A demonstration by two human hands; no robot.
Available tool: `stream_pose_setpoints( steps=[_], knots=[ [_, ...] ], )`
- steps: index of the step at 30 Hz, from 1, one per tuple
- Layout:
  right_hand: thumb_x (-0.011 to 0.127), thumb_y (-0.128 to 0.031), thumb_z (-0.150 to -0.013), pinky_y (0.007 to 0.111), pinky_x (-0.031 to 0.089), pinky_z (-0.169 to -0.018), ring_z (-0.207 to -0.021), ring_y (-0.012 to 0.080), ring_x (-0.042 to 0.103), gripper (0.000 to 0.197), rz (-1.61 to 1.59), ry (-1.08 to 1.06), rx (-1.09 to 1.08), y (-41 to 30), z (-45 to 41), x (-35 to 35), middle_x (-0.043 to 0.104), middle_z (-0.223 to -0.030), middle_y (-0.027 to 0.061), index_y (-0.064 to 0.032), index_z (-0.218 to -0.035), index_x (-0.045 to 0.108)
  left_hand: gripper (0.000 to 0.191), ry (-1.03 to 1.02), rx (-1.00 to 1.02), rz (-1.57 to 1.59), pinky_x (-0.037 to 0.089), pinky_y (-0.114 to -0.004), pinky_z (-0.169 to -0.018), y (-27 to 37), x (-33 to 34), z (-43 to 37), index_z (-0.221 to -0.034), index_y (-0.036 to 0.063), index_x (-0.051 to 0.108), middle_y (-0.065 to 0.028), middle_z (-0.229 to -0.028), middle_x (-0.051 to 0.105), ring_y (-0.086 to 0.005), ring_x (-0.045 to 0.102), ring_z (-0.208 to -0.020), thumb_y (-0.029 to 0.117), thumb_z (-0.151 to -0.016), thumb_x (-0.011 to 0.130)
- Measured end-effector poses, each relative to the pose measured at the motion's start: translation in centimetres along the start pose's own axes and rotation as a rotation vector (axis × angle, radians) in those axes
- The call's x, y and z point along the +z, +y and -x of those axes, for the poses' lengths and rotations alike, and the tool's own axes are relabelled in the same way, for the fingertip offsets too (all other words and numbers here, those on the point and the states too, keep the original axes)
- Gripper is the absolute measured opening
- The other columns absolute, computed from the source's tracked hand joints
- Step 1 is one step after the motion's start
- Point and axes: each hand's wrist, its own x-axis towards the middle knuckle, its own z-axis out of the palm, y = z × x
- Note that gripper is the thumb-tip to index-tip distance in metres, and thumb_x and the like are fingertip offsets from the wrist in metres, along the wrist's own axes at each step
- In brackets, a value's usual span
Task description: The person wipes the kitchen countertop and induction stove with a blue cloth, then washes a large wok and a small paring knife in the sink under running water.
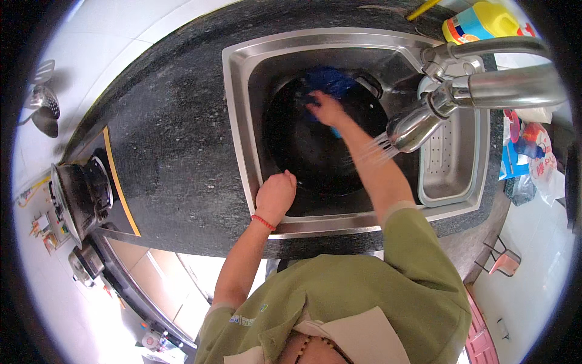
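A wide black pan (313,150) lies in the large bowl of a stainless steel sink (241,136). My left hand (275,193) is closed at the pan's near left rim, opposite its visible loop handle (370,84); my fingers hide what they grip there. Inside the pan, my right hand (327,109) is on a crumpled dark blue cloth (329,79) near the far side. Motion blurs the cloth and fingers. Water streams from a chrome faucet spray head (411,129) across my right forearm.
A perforated tray (439,154) sits at the sink's right side. Behind the faucet stands a yellow jug (486,22). Plastic bags (541,159) lie on the right. Leftward along the dark stone counter (173,150), a blackened wok (75,200) stands by hanging utensils (45,102).
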Motion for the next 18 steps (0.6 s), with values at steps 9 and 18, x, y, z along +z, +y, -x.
stream_pose_setpoints(
  steps=[9, 18],
  knots=[
    [0.062, -0.031, -0.071, 0.033, 0.048, -0.054, -0.070, 0.0212, 0.057, 0.046, 0.058, -0.890, 0.264, -6.6, 11.2, -4.5, 0.061, -0.090, 0.0123, -0.0069, -0.109, 0.058, 0.046, 0.074, 0.040, 0.039, 0.051, -0.043, -0.052, -1.5, 2.1, -0.1, -0.057, -0.0010, 0.058, -0.0221, -0.060, 0.058, -0.0371, 0.059, -0.057, 0.021, -0.090, 0.035],
    [0.060, -0.024, -0.079, 0.042, 0.046, -0.082, -0.096, 0.0357, 0.056, 0.039, 0.373, -0.024, 0.166, -0.5, 3.4, -7.3, 0.059, -0.101, 0.0201, -0.0067, -0.113, 0.052, 0.046, 0.050, -0.069, -0.004, 0.051, -0.042, -0.049, 0.1, 0.8, 0.5, -0.057, 0.0002, 0.060, -0.0204, -0.058, 0.058, -0.0345, 0.060, -0.054, 0.022, -0.090, 0.036]
  ],
)
